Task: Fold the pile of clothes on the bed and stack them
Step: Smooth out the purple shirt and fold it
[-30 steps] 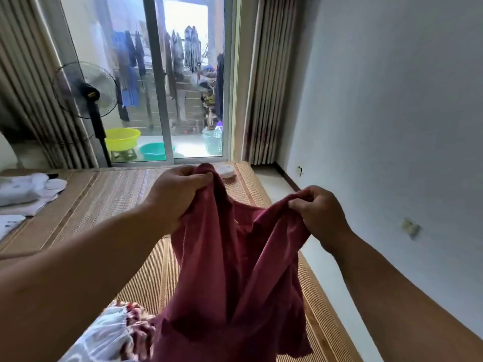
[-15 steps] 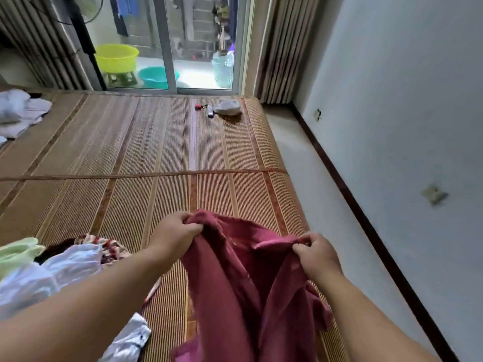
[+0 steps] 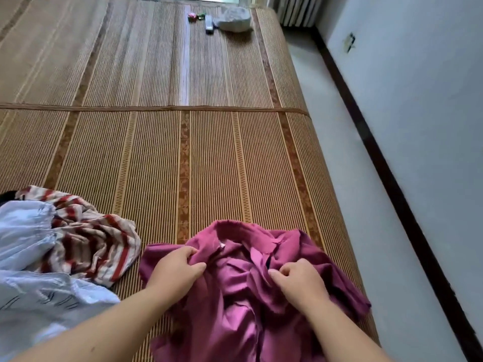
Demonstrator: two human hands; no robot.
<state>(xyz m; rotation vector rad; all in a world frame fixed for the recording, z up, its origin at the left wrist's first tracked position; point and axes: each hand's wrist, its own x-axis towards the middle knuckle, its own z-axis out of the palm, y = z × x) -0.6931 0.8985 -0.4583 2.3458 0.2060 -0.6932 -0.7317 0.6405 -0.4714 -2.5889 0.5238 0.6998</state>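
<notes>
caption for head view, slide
Both hands, left and right, grip a crumpled maroon shirt on the mat-covered bed.

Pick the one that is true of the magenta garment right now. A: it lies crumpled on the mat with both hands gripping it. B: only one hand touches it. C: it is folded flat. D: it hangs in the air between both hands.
A: the magenta garment lies bunched on the woven mat, with the left hand and right hand each pinching its fabric.

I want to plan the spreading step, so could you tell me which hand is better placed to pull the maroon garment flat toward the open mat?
Probably the right hand: it grips the maroon garment beside bare mat, while the left hand sits next to the striped cloth.
</notes>
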